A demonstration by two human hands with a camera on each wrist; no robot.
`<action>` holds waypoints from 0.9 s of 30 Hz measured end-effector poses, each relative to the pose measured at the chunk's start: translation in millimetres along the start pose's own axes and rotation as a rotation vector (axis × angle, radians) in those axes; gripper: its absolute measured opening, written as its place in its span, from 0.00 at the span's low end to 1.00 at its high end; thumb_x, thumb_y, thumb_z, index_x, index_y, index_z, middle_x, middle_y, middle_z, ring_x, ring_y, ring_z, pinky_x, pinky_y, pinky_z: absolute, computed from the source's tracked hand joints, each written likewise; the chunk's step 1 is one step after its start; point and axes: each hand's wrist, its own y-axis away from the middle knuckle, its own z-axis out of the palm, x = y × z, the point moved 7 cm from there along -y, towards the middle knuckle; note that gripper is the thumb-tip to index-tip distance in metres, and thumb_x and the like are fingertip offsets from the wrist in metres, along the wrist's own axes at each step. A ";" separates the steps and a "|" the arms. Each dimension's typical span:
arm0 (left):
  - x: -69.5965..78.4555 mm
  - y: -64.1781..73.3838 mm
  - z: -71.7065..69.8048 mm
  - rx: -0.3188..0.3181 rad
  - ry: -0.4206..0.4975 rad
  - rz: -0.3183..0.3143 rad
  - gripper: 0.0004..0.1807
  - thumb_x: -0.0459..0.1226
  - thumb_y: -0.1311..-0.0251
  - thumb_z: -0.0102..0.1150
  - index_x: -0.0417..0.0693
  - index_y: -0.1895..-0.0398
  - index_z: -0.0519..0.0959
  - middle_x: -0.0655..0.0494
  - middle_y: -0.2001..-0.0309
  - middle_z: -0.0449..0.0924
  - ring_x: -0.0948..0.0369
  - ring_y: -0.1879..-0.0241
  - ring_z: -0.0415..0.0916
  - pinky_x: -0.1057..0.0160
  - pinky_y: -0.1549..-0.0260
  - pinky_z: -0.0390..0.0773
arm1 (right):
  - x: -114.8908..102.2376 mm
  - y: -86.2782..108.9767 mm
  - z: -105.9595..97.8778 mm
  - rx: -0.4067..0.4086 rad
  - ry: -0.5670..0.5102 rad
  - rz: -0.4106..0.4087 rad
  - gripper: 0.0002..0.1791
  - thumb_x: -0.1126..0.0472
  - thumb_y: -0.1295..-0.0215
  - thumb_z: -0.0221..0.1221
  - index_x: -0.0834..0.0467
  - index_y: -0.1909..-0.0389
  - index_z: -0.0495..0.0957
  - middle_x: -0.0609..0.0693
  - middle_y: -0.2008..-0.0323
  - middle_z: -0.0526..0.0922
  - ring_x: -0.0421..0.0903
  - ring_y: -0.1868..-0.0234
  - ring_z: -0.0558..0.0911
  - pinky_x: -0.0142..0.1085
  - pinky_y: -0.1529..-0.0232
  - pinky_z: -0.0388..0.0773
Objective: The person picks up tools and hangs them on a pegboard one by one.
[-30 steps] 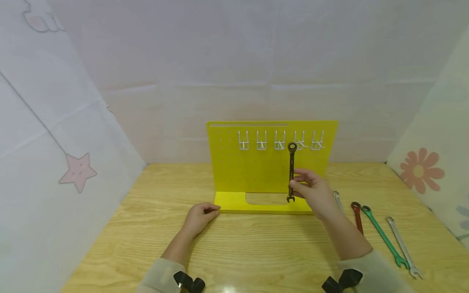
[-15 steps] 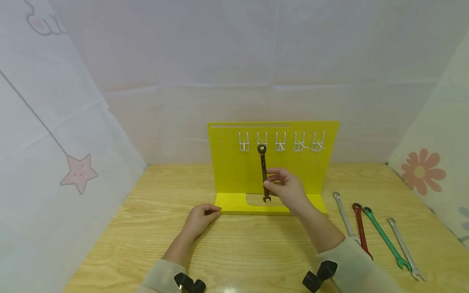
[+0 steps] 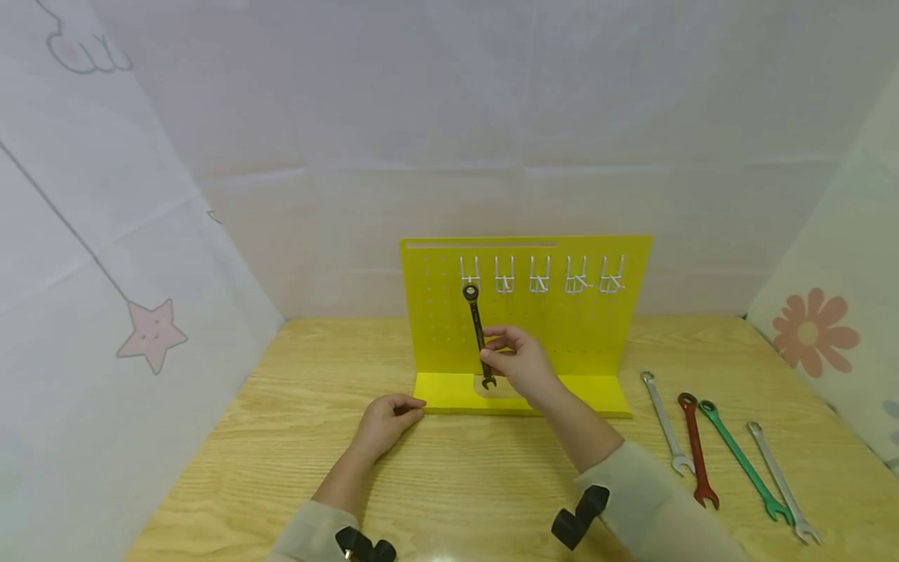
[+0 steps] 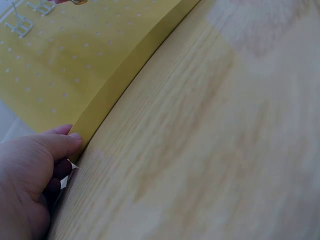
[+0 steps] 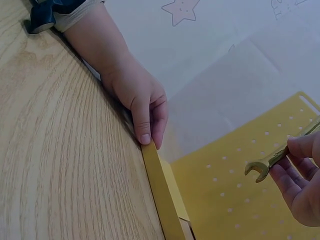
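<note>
My right hand [image 3: 521, 365] pinches a dark ratcheting combination wrench [image 3: 476, 320] between thumb and fingers near its lower end. The wrench stands nearly upright, ring end up, in front of the yellow pegboard [image 3: 583, 332]. Its ring overlaps the bottom of the leftmost white wire hook [image 3: 469, 268] in the head view. The open-ended jaw of the wrench shows in the right wrist view, pointing away from the fingers. At the base's front left corner, my left hand [image 3: 385, 424] grips the yellow edge, with the thumb on the front face, as the left wrist view [image 4: 25, 175] shows.
Several more white hooks [image 3: 539, 273] line the board to the right. On the wooden table [image 3: 449, 484] at right lie a silver wrench [image 3: 667, 425], a red wrench [image 3: 696, 453], a green wrench [image 3: 744, 460] and another silver wrench [image 3: 782, 480]. Fabric walls [image 3: 449, 117] enclose the table.
My right hand has carried the dark wrench leftward across the board, from near the fourth hook to the leftmost one. The left hand has stayed at the base corner.
</note>
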 end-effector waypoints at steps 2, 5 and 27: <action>0.4 0.0 0.0 0.002 -0.003 0.005 0.06 0.33 0.39 0.64 0.49 0.61 0.88 0.56 0.59 0.86 0.63 0.60 0.78 0.66 0.59 0.77 | 1.3 -2.6 1.3 0.004 0.002 0.007 0.18 0.68 0.33 0.60 0.59 0.43 0.76 0.53 0.58 0.77 0.44 0.62 0.81 0.38 0.56 0.83; 0.6 0.1 -0.2 0.004 -0.005 0.007 0.06 0.33 0.39 0.64 0.49 0.62 0.88 0.56 0.59 0.86 0.63 0.59 0.78 0.65 0.59 0.77 | 3.1 -6.4 2.2 0.013 0.008 0.018 0.18 0.67 0.33 0.60 0.58 0.43 0.77 0.53 0.58 0.78 0.44 0.61 0.81 0.38 0.57 0.82; 1.0 1.5 -1.6 0.006 -0.020 0.005 0.06 0.34 0.39 0.64 0.49 0.62 0.88 0.56 0.59 0.87 0.63 0.59 0.79 0.64 0.58 0.77 | 12.1 -36.8 4.5 0.082 -0.005 0.058 0.18 0.68 0.33 0.60 0.56 0.43 0.77 0.52 0.59 0.77 0.44 0.62 0.78 0.34 0.61 0.81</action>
